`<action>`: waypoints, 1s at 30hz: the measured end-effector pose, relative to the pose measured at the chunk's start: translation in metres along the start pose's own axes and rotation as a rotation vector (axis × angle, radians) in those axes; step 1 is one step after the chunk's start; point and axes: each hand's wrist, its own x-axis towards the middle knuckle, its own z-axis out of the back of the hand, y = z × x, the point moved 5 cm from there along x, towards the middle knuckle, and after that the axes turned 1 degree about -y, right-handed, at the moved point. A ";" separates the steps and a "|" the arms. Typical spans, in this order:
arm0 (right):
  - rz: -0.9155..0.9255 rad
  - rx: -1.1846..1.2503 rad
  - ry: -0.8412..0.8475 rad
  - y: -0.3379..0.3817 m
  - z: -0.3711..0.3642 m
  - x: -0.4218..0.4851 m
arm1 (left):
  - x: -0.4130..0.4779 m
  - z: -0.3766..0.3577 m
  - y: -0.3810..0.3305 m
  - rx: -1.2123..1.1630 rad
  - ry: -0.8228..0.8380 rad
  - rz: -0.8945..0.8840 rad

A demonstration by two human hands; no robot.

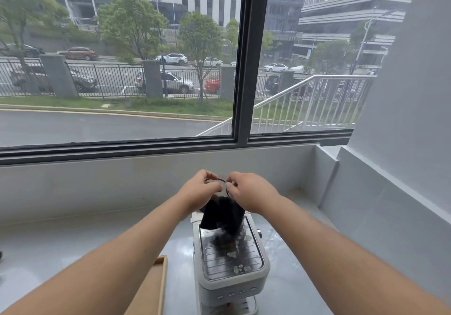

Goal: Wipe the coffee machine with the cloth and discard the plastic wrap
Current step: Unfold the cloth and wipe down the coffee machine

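Observation:
A white coffee machine (231,278) with a metal grille top stands on the grey counter, low in the middle of the view. Both of my hands are raised above its rear end, fingertips nearly touching. My left hand (202,190) and my right hand (249,192) pinch a thin black loop (220,180) between them. A limp black piece (223,217) hangs from them over the grille, with glossy clear plastic wrap around it. Whether the black piece is a cloth or a wrapped part, I cannot tell.
A flat cardboard box (152,288) lies on the counter (73,241) just left of the machine. A low grey ledge and a large window (239,70) run behind. A grey wall (390,168) closes in on the right.

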 end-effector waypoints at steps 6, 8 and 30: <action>0.069 -0.066 0.157 -0.009 -0.053 -0.003 | 0.007 -0.003 0.067 0.440 -0.152 -0.012; 0.077 -0.081 0.203 -0.009 -0.072 -0.004 | 0.007 -0.011 0.083 0.480 -0.153 -0.031; 0.095 -0.065 -0.036 -0.009 -0.140 -0.039 | -0.017 -0.052 0.117 0.382 -0.380 -0.165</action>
